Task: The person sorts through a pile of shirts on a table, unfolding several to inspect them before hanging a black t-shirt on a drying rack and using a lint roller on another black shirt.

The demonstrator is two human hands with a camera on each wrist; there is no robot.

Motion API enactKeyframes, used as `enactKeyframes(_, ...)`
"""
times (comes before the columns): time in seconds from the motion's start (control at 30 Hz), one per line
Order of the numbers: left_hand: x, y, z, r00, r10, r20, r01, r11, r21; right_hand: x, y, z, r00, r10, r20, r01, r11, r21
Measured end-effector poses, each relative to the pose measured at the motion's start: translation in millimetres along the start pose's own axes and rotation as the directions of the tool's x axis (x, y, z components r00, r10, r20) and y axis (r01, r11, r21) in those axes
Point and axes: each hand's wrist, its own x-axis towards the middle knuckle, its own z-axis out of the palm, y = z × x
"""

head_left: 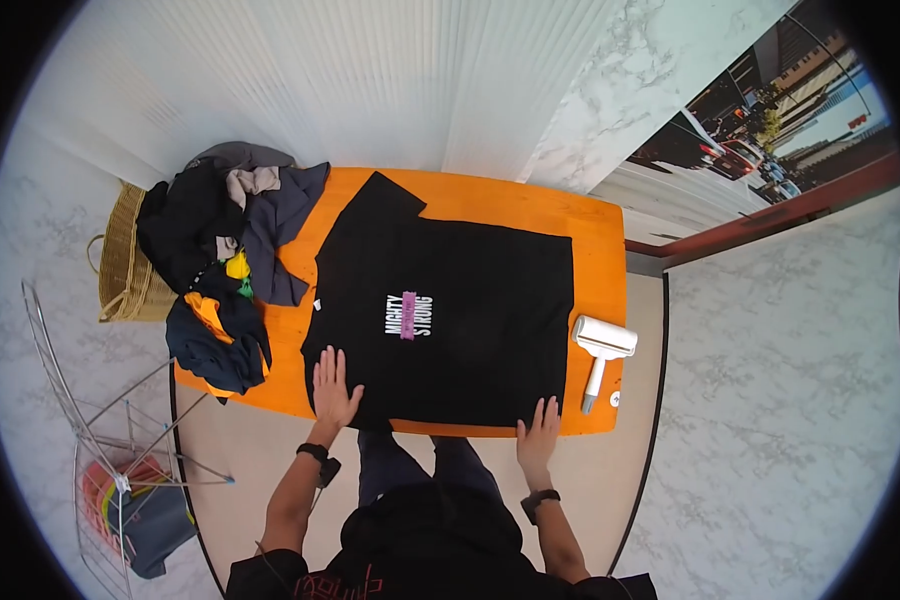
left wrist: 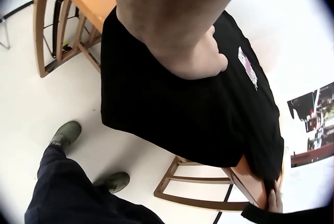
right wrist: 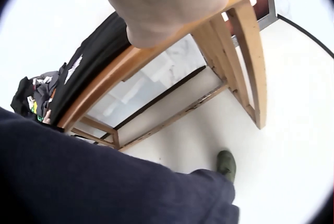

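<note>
Nearest in the head view, the person's black-clothed torso (head_left: 430, 540) faces an orange wooden desk (head_left: 530, 200). On it lies a black fabric T-shirt with white lettering (head_left: 470, 320), spread out. Both hands, left hand (head_left: 337, 393) and right hand (head_left: 539, 435), rest with fingers extended at its near side, gripping nothing. Smoothing seems in hand; the next move probably calls for light, even pressure. In the left wrist view, cloth overhangs the desk; in the right wrist view, the right fingers are hidden.
</note>
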Motion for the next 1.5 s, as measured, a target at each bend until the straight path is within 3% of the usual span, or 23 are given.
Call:
enactKeyframes(0.17, -2, -8, -12, 1.000, 0.010, 0.007, -0.010, 1.000, 0.016, 2, 18, -20, 0.992, -0.122, 0.021, 0.120, 0.991, 0.066)
enactKeyframes(0.23, 2, 0, -14, 0.999, -0.001, -0.038, 0.001, 1.000, 0.006, 10, 10, -27, 0.983, -0.173, -0.052, 0.175, 0.984, 0.037)
enactKeyframes(0.33, 12, 10, -10, 0.995, -0.036, -0.091, 0.034, 0.999, -0.022, 15, 0, -15, 0.990, -0.142, 0.015, 0.142, 0.990, 0.012)
enactKeyframes(0.43, 22, 13, -1, 0.988, -0.101, -0.115, 0.094, 0.993, -0.067, 33, -7, -9, 0.990, -0.140, -0.016, 0.139, 0.989, -0.052)
enactKeyframes(0.47, 21, 13, 0, 0.986, -0.122, -0.111, 0.113, 0.990, -0.084, 47, -23, -16, 0.988, -0.154, -0.004, 0.154, 0.986, -0.058)
enactKeyframes(0.53, 25, 13, 3, 0.982, -0.135, -0.130, 0.123, 0.988, -0.096, 106, -100, -48, 0.936, -0.332, -0.120, 0.347, 0.928, 0.139)
enactKeyframes(0.6, 30, 13, 5, 0.969, -0.198, -0.150, 0.176, 0.973, -0.151, 163, -171, -45, 0.875, -0.463, -0.139, 0.483, 0.852, 0.200)
enactKeyframes(0.73, 31, 14, 6, 0.968, -0.234, -0.094, 0.221, 0.966, -0.134, 270, -299, 4, 0.736, -0.630, -0.246, 0.677, 0.690, 0.258)
enactKeyframes(0.8, 32, 13, 5, 0.971, -0.224, -0.081, 0.209, 0.964, -0.164, 316, -339, 36, 0.689, -0.682, -0.245, 0.723, 0.671, 0.166)
enactKeyframes(0.87, 33, 10, 5, 0.969, -0.234, -0.078, 0.218, 0.960, -0.175, 353, -359, 68, 0.690, -0.695, -0.199, 0.721, 0.685, 0.108)
enactKeyframes(1.13, 32, 7, 5, 0.966, -0.258, -0.027, 0.244, 0.941, -0.234, 387, -386, 77, 0.678, -0.728, -0.098, 0.732, 0.681, 0.006)
enactKeyframes(1.2, 32, 1, 5, 0.964, -0.263, -0.036, 0.246, 0.937, -0.248, 392, -391, 66, 0.667, -0.724, -0.175, 0.735, 0.678, -0.006)
enactKeyframes(1.33, 27, -6, 6, 0.960, -0.279, 0.009, 0.273, 0.930, -0.247, 402, -378, 80, 0.712, -0.690, -0.126, 0.694, 0.720, -0.018)
enactKeyframes(1.5, 29, -2, 2, 0.963, -0.268, -0.015, 0.255, 0.928, -0.272, 407, -377, 75, 0.704, -0.706, -0.073, 0.708, 0.706, -0.006)
